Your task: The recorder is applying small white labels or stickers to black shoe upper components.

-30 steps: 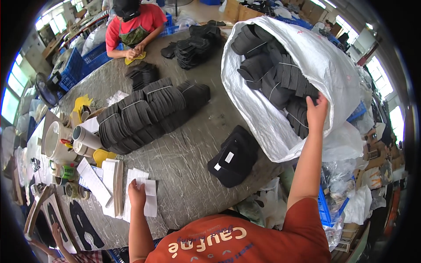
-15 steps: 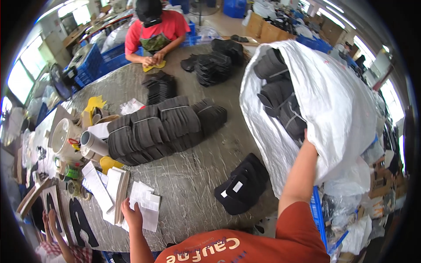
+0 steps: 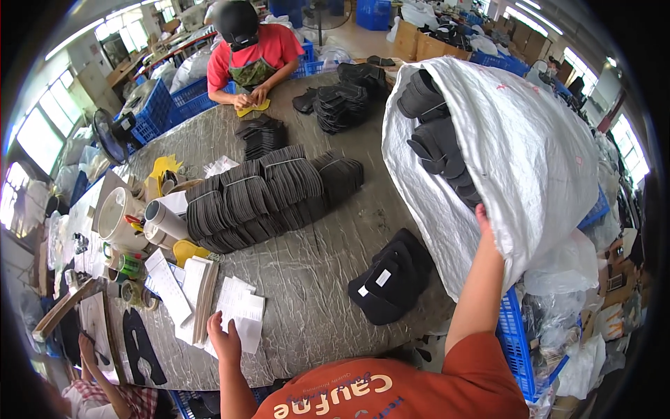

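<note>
At the right, a large white woven sack [image 3: 544, 140] lies on its side with its mouth facing the table. Tied bundles of dark, curved pads [image 3: 438, 145] fill its opening. My right hand [image 3: 483, 220] reaches into the mouth, at the lower end of these bundles and against the sack's edge. Most of its fingers are hidden, so its grip is unclear. My left hand [image 3: 225, 336] is open and empty, fingers apart, beside a stack of cards [image 3: 202, 297] and some white paper slips [image 3: 246, 314]. Black caps [image 3: 392, 279] with white labels lie between my arms.
Long rows of dark pads [image 3: 255, 195] lie mid-table, with black stacks [image 3: 340, 106] behind. A co-worker [image 3: 252, 59] handles a yellow piece [image 3: 255, 108] opposite. A white bucket [image 3: 120, 218] stands left; another person's hand [image 3: 88, 353] is lower left. A blue crate [image 3: 513, 335] sits below the sack.
My view has shifted slightly. My right hand stays in the sack's mouth, and the bundles there sit a little differently. My left hand stays open by the papers.
</note>
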`<control>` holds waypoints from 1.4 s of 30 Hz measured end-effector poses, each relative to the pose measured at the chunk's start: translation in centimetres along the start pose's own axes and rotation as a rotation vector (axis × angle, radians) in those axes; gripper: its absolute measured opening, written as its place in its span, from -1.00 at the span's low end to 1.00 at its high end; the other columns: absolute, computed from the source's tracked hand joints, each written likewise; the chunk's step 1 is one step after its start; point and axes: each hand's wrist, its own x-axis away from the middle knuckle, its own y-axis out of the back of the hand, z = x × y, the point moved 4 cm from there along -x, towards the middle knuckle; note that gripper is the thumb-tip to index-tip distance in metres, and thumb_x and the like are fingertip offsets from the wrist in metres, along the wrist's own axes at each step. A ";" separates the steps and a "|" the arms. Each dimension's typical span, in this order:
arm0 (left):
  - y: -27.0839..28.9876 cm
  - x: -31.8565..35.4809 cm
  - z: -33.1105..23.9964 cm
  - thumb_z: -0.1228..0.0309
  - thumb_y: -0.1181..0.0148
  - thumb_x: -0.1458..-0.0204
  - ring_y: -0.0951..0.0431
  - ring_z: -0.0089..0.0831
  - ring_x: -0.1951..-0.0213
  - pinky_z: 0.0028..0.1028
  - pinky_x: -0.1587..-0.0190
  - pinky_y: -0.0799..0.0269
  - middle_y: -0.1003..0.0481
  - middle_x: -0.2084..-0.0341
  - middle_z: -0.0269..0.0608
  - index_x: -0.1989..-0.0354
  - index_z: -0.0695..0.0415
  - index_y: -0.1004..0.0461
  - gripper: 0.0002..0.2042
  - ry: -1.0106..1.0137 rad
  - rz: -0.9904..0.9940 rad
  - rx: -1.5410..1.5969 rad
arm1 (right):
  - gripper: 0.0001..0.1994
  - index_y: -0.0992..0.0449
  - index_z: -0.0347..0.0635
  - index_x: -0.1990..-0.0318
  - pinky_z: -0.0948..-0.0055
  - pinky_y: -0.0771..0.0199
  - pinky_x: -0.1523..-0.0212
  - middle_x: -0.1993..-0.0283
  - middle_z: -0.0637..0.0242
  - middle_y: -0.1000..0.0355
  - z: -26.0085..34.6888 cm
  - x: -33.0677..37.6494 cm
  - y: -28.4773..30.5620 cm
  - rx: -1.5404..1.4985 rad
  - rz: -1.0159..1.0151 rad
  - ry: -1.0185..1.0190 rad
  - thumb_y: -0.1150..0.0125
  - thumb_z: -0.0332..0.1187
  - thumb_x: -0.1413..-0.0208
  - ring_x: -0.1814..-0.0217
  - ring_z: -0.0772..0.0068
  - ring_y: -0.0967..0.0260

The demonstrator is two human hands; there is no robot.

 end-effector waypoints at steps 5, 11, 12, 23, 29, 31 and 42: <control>0.3 1.3 0.0 0.58 -0.18 0.02 -0.40 -0.13 0.00 -0.28 -0.04 -0.33 -0.39 0.05 0.00 0.01 0.25 -0.37 -0.65 -0.051 -0.060 -0.012 | -0.63 -0.39 -0.04 -0.06 0.24 -0.40 0.11 -0.06 0.38 -0.42 -7.4 12.6 -1.5 0.162 0.089 -0.263 -0.05 -0.09 -0.18 -0.05 0.29 -0.36; -3.9 1.5 -12.1 0.19 0.05 -0.24 -0.38 -0.29 -0.12 -0.34 -0.17 -0.24 -0.32 -0.16 -0.01 -0.29 0.21 -0.10 -0.48 0.093 0.521 1.114 | -0.66 -0.38 -0.02 -0.06 0.29 -0.42 0.08 0.02 0.39 -0.43 -16.8 25.6 3.7 0.395 0.345 -0.448 -0.12 -0.27 -0.11 0.00 0.38 -0.39; -5.0 1.7 -12.9 0.09 -0.11 -0.13 -0.34 -0.27 -0.16 -0.33 -0.21 -0.19 -0.25 -0.20 -0.05 -0.31 0.22 -0.05 -0.33 0.125 0.618 1.339 | -0.65 -0.35 -0.04 -0.07 0.25 -0.43 0.02 0.11 0.32 -0.44 -17.9 28.2 3.7 0.367 0.397 -0.423 -0.11 -0.39 -0.10 0.08 0.36 -0.42; 0.2 8.1 -17.3 0.44 -0.41 0.37 -0.37 -0.08 0.01 -0.15 -0.04 -0.28 -0.35 -0.05 -0.07 -0.14 0.09 -0.32 -0.27 -0.949 0.529 0.032 | -0.36 0.05 0.03 -0.40 0.06 -0.11 -0.23 -0.40 0.18 0.00 -21.8 23.6 3.9 0.836 0.801 -0.639 0.05 -0.03 -0.25 -0.33 0.19 -0.05; -3.5 7.8 -13.0 0.38 -0.34 0.17 -0.48 -0.06 0.17 -0.17 0.08 -0.38 -0.51 0.23 -0.06 0.11 0.19 -0.49 -0.61 -0.431 0.546 0.272 | -0.30 -0.20 -0.23 -0.25 0.24 -0.08 -0.31 -0.22 -0.08 -0.21 -25.6 25.4 -0.5 1.453 1.225 0.241 -0.28 -0.06 -0.03 -0.35 0.04 -0.09; -4.4 4.8 -12.9 0.28 -0.27 0.06 -0.53 -0.01 0.30 -0.18 0.17 -0.44 -0.54 0.38 -0.02 0.22 0.22 -0.52 -0.70 -0.113 0.325 0.114 | -0.26 -0.32 -0.25 -0.14 0.16 -0.09 -0.31 -0.16 -0.10 -0.28 -26.5 27.5 -3.2 1.672 1.227 0.612 -0.40 0.00 0.16 -0.35 -0.07 -0.06; -6.3 0.6 -9.4 0.59 -0.07 0.04 -0.49 -0.16 0.04 -0.37 0.00 -0.41 -0.52 0.16 0.05 0.42 0.24 -0.52 -0.91 0.446 0.949 1.535 | -0.47 -0.54 -0.14 0.14 0.29 -0.47 0.14 0.23 0.15 -0.55 -30.4 26.9 -1.5 1.516 1.671 -0.125 -0.51 -0.12 0.35 0.17 0.17 -0.51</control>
